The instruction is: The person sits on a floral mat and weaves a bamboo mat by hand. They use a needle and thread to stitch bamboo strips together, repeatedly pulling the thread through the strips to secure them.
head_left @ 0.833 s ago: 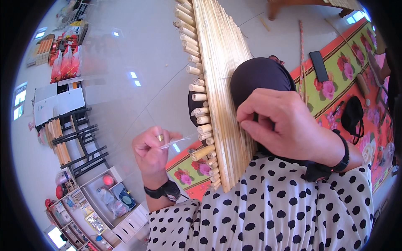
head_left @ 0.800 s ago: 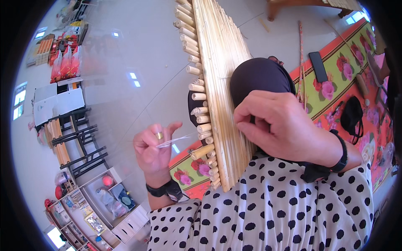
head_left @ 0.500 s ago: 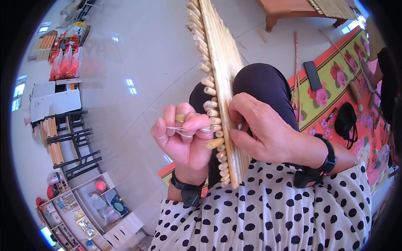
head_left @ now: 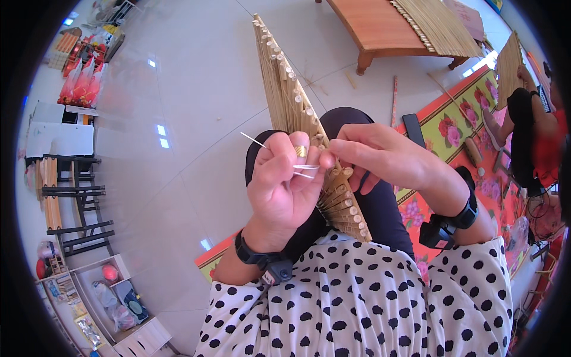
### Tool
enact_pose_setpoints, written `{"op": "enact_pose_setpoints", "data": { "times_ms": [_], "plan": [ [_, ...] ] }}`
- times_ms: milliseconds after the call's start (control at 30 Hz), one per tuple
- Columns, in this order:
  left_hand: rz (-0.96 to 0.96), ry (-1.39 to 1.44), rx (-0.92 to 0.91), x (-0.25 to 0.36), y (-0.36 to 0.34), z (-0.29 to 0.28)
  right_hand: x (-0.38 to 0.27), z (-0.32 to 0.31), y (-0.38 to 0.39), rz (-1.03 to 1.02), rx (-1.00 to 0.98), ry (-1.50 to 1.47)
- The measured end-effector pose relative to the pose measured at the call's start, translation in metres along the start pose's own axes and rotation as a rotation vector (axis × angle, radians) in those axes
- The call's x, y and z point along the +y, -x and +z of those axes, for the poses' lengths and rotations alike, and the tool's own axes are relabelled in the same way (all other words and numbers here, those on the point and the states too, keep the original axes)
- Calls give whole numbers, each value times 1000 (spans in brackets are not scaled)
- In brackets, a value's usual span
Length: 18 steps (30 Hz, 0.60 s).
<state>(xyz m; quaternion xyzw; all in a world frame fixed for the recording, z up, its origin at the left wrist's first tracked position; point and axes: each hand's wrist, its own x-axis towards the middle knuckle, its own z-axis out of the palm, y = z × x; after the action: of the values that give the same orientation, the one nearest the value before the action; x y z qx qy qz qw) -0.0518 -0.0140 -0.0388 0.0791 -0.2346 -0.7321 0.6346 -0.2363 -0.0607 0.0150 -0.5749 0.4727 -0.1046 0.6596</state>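
A panel of straw-coloured reed stalks point(head_left: 275, 89), bound side by side, stands slanting across my lap, its cut ends along the upper edge. White string point(head_left: 306, 168) loops round the fingers of my left hand point(head_left: 279, 187), which is closed on it; a loose end sticks out to the left. My right hand point(head_left: 386, 156) is closed at the panel's edge, its fingertips meeting those of my left hand. Whatever it pinches is hidden by the fingers. Below the hands, the near stalk ends point(head_left: 351, 209) fan out over my thighs.
An orange-brown low table point(head_left: 380, 27) at the far right bears another reed panel point(head_left: 437, 27). A flowered mat point(head_left: 446, 134) holds a dark phone point(head_left: 413, 130) and a wooden-handled tool point(head_left: 473, 152). Another person point(head_left: 526, 119) sits at the right. Black-framed racks point(head_left: 74, 193) line the left.
The panel has tipped over, so its stalk ends now face upward and to the right. Both hands have come together at its edge; my left hand moved right and up with the string.
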Motion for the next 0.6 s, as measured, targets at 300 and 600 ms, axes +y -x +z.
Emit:
{"op": "enact_pose_setpoints", "data": {
  "times_ms": [300, 600],
  "plan": [
    [-90, -329, -20, 14, 20, -15, -19, 3, -48, -112, 124, 714],
    [-565, -628, 13, 56, -3, -6, -36, 14, -43, 31, 40, 724]
  ]
}}
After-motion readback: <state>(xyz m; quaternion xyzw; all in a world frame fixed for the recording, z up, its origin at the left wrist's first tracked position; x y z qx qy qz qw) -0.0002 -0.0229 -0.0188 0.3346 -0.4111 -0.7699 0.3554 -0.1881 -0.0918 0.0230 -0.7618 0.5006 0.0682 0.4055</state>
